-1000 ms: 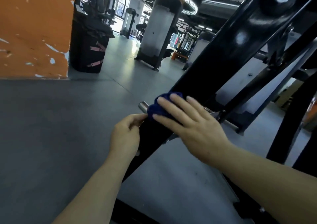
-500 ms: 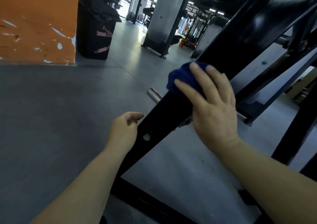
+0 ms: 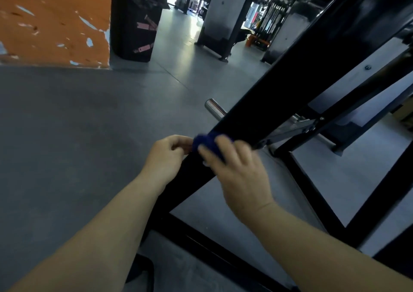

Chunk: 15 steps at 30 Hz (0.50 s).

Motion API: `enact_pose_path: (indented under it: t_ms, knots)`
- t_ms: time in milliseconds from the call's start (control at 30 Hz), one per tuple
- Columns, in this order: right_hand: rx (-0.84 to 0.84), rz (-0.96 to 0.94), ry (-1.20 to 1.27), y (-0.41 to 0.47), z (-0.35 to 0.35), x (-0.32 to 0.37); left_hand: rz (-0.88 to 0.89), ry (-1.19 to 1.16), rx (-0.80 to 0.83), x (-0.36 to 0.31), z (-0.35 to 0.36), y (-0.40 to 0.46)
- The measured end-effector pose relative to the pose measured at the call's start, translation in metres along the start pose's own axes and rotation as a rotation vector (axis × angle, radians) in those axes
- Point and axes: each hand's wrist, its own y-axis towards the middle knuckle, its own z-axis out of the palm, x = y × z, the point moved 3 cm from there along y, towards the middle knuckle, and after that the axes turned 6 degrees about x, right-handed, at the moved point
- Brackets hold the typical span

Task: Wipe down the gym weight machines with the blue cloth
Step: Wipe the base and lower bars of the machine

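Note:
A slanted black beam [image 3: 279, 95] of the weight machine runs from the upper right down to the lower middle. My right hand [image 3: 239, 173] presses the blue cloth [image 3: 206, 143] flat against the beam's lower part, fingers spread over it and blurred by motion. My left hand [image 3: 166, 157] sits on the beam's left edge just beside the cloth, fingers curled, thumb and fingertips close to the cloth's edge. Whether it pinches the cloth I cannot tell. Most of the cloth is hidden under my right fingers.
A chrome peg [image 3: 214, 108] sticks out of the beam above the cloth. Black frame bars [image 3: 312, 180] cross the grey floor at right. An orange wall [image 3: 53, 21] and a black bin [image 3: 136, 23] stand at back left, a grey pillar [image 3: 225, 12] behind.
My right hand has slid the cloth down the beam from beside the chrome peg to below it. My left hand has closed in against the beam next to the cloth.

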Motion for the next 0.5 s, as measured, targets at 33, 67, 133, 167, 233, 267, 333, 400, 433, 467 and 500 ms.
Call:
enact_pose_path:
  t_ms: [33,67,133,167,233,267,333,400,433,467,500]
  knots:
    - [0.066,-0.034,0.016,-0.008,0.007,0.003,0.002,0.005,0.007,0.0,0.0,0.0]
    - [0.107,-0.027,0.048,-0.014,0.009,0.001,0.002,0.017,0.011,0.001,-0.001,-0.001]
    - [0.101,0.05,0.118,-0.017,0.002,-0.009,-0.006,0.031,0.011,0.004,-0.002,-0.003]
    - [0.069,0.11,0.15,-0.015,-0.003,-0.013,-0.016,0.032,0.013,0.006,-0.001,-0.003]
    - [-0.022,0.233,0.196,-0.009,-0.005,-0.012,-0.027,0.035,0.007,0.006,0.0,-0.005]
    - [-0.045,0.26,0.202,-0.006,-0.001,-0.006,-0.02,0.035,-0.007,0.005,0.0,-0.006]
    - [0.035,0.239,0.217,-0.008,0.01,0.014,0.012,0.028,-0.048,-0.003,-0.001,-0.011]
    - [0.124,0.274,0.295,-0.012,0.012,0.025,0.012,0.012,-0.004,-0.012,-0.003,-0.017]
    - [0.095,0.338,0.374,-0.013,0.007,0.024,-0.017,-0.017,0.087,-0.018,-0.003,-0.021]
    - [0.026,0.412,0.473,-0.012,0.0,0.022,-0.053,-0.054,0.213,-0.026,-0.004,-0.027]
    - [-0.047,0.473,0.587,-0.011,-0.008,0.019,-0.081,-0.09,0.345,-0.034,-0.006,-0.031]
